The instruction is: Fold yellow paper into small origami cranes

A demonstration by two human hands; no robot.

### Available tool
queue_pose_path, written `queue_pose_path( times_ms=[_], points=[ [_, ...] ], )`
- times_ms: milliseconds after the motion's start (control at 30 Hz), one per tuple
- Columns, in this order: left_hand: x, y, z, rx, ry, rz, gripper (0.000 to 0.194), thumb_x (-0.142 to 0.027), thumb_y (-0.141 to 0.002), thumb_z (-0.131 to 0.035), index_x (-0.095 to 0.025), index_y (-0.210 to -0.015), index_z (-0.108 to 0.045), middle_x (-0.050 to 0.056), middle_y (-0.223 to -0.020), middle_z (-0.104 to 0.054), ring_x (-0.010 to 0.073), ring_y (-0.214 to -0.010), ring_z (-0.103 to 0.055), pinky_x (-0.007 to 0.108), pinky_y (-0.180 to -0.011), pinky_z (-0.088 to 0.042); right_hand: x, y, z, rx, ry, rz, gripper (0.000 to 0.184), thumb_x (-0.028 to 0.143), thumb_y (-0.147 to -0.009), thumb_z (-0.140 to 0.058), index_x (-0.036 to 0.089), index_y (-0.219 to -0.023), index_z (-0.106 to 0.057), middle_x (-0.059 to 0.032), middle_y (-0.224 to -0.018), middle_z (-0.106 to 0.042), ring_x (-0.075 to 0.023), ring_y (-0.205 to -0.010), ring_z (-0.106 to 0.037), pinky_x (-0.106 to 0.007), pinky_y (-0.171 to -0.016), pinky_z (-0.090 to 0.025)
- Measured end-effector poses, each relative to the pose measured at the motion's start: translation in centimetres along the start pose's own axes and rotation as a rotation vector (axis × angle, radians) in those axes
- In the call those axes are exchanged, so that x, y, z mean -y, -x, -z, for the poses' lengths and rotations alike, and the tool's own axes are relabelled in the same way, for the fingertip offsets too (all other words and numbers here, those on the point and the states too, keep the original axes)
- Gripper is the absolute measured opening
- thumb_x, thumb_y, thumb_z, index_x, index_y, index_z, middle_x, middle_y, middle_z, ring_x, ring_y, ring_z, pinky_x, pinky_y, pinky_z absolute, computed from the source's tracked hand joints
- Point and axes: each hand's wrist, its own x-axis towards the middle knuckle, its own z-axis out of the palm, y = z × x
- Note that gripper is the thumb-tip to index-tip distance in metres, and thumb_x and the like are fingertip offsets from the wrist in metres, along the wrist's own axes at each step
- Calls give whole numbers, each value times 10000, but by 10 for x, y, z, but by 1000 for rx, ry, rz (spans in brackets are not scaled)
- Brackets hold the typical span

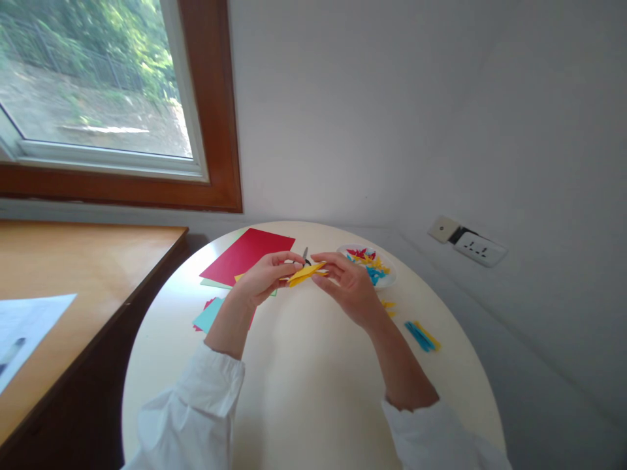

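Note:
A folded piece of yellow paper [304, 275] is held above the table between my two hands. My left hand [270, 275] pinches its left end, thumb and fingers closed on it. At the other end, my right hand [347, 281] grips the paper with the fingers curled over its edge. Just behind the paper lies a pair of scissors [306, 254], its handles partly hidden. Large red paper sheets [249, 253] rest beyond my left hand, with some green and yellow paper under them.
The round white table [304, 391] carries a plate [390, 279] of small red, yellow and blue folded shapes. Blue and yellow strips [420, 337] lie at the right, cut blue and red papers [209, 314] at the left. A wooden desk [98, 261] and a wall socket [477, 248] are nearby.

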Motion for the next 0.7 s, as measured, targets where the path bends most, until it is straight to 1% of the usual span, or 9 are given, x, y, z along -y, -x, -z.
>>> queue_pose_path(
  times_ms=[167,300,400,467,533,600,700],
  points=[
    [-3,1,-1,12,-7,-6,197,-328,-655,-693,-169,-747,-623,-19,-652,-572,74,-593,-521,194,-510,-335,1,-1,-3,-44,-11,36,128,278,-770,-612,212,-875,-645,-38,-891,-632,-159,-851,-615,-312,-784,-520],
    [-2,1,0,-3,29,-11,207,-358,-690,-679,-167,-751,-628,-9,-701,-592,74,-618,-533,193,-540,-370,0,-1,-4,-89,11,40,109,290,-757,-620,209,-824,-648,-42,-861,-634,-168,-838,-610,-319,-768,-521],
    [-3,3,2,5,55,6,278,-429,-732,-636,-183,-862,-633,10,-755,-623,94,-662,-572,218,-603,-433,-3,-2,-3,-118,47,42,112,298,-755,-620,202,-806,-649,-48,-852,-634,-172,-832,-605,-327,-767,-517],
    [-5,6,3,31,58,32,351,-473,-742,-614,-200,-962,-613,33,-796,-652,124,-708,-607,266,-666,-473,-6,-2,-2,-144,83,46,106,293,-757,-617,199,-797,-647,-50,-844,-633,-170,-818,-602,-328,-764,-514],
    [-8,9,3,68,44,37,404,-490,-732,-620,-198,-1010,-595,54,-823,-669,146,-730,-627,301,-702,-487,-8,-2,-1,-175,112,51,96,282,-758,-616,198,-794,-644,-51,-840,-629,-169,-809,-599,-328,-757,-514],
    [-12,12,2,78,20,18,385,-458,-705,-662,-178,-963,-609,58,-825,-671,145,-726,-629,302,-719,-489,-9,-2,0,-200,131,60,88,275,-758,-614,198,-792,-641,-53,-839,-625,-171,-808,-598,-328,-749,-515],
    [-16,13,-1,37,-13,-19,298,-371,-654,-725,-149,-830,-633,47,-809,-666,123,-699,-619,293,-745,-481,-10,-3,0,-209,171,76,78,271,-763,-608,202,-784,-636,-54,-835,-624,-173,-807,-595,-335,-749,-515]
  ],
)
